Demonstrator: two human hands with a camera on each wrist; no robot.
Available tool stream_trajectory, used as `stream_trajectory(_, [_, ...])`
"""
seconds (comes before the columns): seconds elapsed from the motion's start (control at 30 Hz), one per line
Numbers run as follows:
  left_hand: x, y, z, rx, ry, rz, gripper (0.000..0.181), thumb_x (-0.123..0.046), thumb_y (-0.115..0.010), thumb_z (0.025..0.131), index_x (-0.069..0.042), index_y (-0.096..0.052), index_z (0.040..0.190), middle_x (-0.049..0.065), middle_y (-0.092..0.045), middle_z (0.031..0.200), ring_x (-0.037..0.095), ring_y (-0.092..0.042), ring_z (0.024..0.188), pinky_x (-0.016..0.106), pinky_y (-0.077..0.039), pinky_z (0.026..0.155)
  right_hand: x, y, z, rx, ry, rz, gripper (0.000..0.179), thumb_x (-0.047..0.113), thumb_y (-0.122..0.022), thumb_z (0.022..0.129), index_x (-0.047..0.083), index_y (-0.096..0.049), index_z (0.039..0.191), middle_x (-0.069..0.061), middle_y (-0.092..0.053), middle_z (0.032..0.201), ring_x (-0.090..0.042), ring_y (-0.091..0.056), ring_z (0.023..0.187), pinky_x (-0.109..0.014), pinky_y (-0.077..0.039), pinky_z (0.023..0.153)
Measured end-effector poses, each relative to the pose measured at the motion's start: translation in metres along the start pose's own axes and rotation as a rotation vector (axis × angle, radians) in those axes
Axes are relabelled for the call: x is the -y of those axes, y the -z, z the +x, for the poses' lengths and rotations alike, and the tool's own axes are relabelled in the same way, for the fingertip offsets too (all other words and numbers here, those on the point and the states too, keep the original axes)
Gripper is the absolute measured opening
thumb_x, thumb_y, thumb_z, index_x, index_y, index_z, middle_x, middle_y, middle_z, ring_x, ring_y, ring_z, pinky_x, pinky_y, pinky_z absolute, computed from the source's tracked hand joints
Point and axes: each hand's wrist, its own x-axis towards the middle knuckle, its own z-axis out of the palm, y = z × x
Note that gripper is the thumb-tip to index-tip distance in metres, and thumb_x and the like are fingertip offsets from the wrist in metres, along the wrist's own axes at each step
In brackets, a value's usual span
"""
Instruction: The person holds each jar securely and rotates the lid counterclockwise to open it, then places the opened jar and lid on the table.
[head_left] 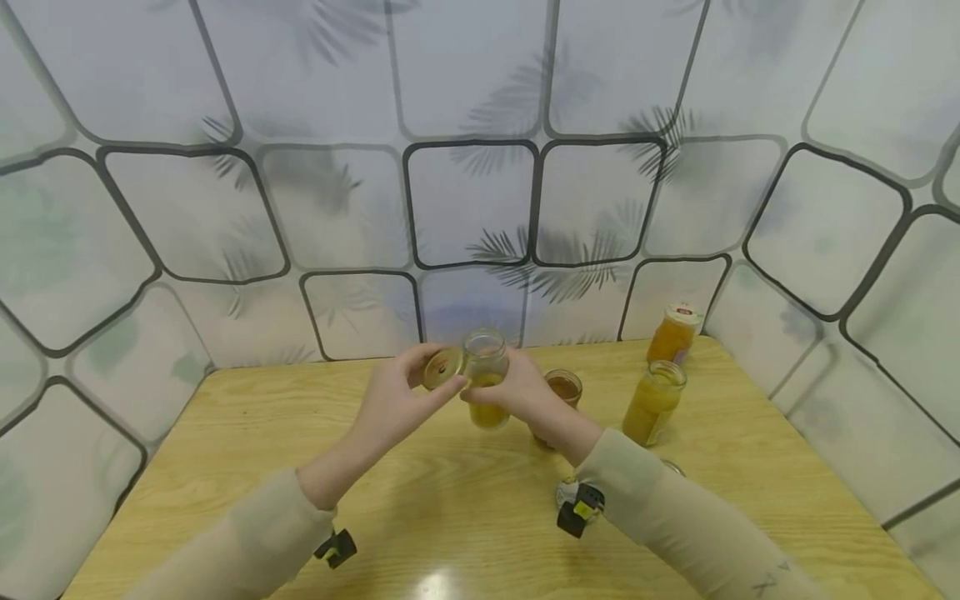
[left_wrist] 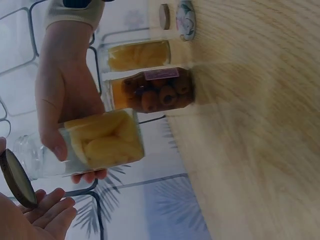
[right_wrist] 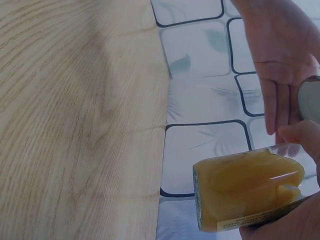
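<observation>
My left hand (head_left: 393, 400) holds a round gold lid (head_left: 443, 368) between thumb and fingers. In the left wrist view the lid (left_wrist: 18, 179) stands on edge close to the mouth of a glass jar. That jar (head_left: 487, 412) has no lid on and holds pale yellow fruit pieces in its lower part. My right hand (head_left: 517, 387) grips it round the side, above the table. Thumb and fingers wrap the glass in the left wrist view, and the fruit (left_wrist: 112, 137) shows through. A printed label strip (right_wrist: 250, 217) runs along the jar in the right wrist view.
Behind my right wrist stands a lidless jar of reddish-brown round fruit (head_left: 564, 386). Further right are a lidless jar of yellow fruit (head_left: 652, 406) and a white-lidded orange jar (head_left: 672, 335). A small flower-patterned object (left_wrist: 186, 20) and a lid (left_wrist: 165, 17) lie on the wooden table (head_left: 420, 517).
</observation>
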Motion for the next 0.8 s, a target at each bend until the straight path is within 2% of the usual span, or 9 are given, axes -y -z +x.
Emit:
stream_trajectory(0.17, [0.017, -0.01, -0.009, 0.011, 0.038, 0.019, 0.046, -0.021, -0.081, 0.096, -0.007, -0.068, 0.138, 0.013, -0.074, 0.133, 0.032, -0.071, 0.125, 0.048, -0.057, 0.108, -0.001, 0.0, 0.001, -0.001, 0.011, 0.012, 0.058, 0.014, -0.087, 0.085, 0.007, -0.065, 0.139, -0.015, -0.071, 0.134, -0.034, -0.067, 0.123, -0.053, -0.055, 0.107])
stream_trajectory(0.33, [0.035, -0.023, -0.025, 0.032, 0.08, 0.013, 0.048, -0.023, -0.08, 0.097, -0.007, -0.067, 0.14, 0.013, -0.074, 0.134, 0.034, -0.069, 0.129, 0.049, -0.055, 0.111, -0.003, -0.001, 0.003, -0.007, -0.01, 0.027, 0.056, 0.012, -0.086, 0.086, 0.007, -0.065, 0.138, -0.015, -0.071, 0.134, -0.035, -0.066, 0.125, -0.054, -0.053, 0.109])
stream_trajectory(0.47, [0.046, -0.032, -0.037, 0.035, 0.126, 0.019, 0.044, -0.022, -0.082, 0.095, -0.009, -0.07, 0.136, 0.009, -0.076, 0.129, 0.033, -0.07, 0.128, 0.048, -0.056, 0.111, -0.006, -0.002, 0.003, -0.014, -0.031, 0.042, 0.054, 0.013, -0.088, 0.086, 0.007, -0.067, 0.134, -0.014, -0.069, 0.136, -0.035, -0.062, 0.131, -0.056, -0.049, 0.115])
stream_trajectory(0.57, [0.053, -0.038, -0.045, 0.06, 0.148, 0.056, 0.044, -0.024, -0.085, 0.093, -0.009, -0.072, 0.132, 0.008, -0.076, 0.128, 0.034, -0.071, 0.126, 0.049, -0.056, 0.109, -0.01, -0.003, 0.003, -0.022, -0.045, 0.057, 0.054, 0.014, -0.089, 0.085, 0.007, -0.066, 0.134, -0.014, -0.068, 0.136, -0.035, -0.061, 0.131, -0.056, -0.048, 0.116])
stream_trajectory(0.67, [0.06, -0.043, -0.051, 0.109, 0.124, 0.131, 0.049, -0.025, -0.087, 0.09, -0.004, -0.071, 0.131, 0.013, -0.076, 0.129, 0.038, -0.071, 0.125, 0.053, -0.056, 0.108, -0.012, -0.006, 0.003, -0.028, -0.058, 0.081, 0.056, 0.013, -0.089, 0.085, 0.006, -0.065, 0.135, -0.014, -0.069, 0.135, -0.034, -0.063, 0.128, -0.055, -0.048, 0.115])
stream_trajectory(0.8, [0.065, -0.047, -0.06, 0.188, 0.038, 0.275, 0.059, -0.025, -0.09, 0.086, 0.002, -0.067, 0.134, 0.018, -0.075, 0.129, 0.038, -0.072, 0.119, 0.055, -0.058, 0.103, -0.016, -0.009, 0.004, -0.032, -0.059, 0.095, 0.055, 0.013, -0.089, 0.084, 0.007, -0.065, 0.133, -0.013, -0.071, 0.13, -0.032, -0.065, 0.124, -0.053, -0.05, 0.112])
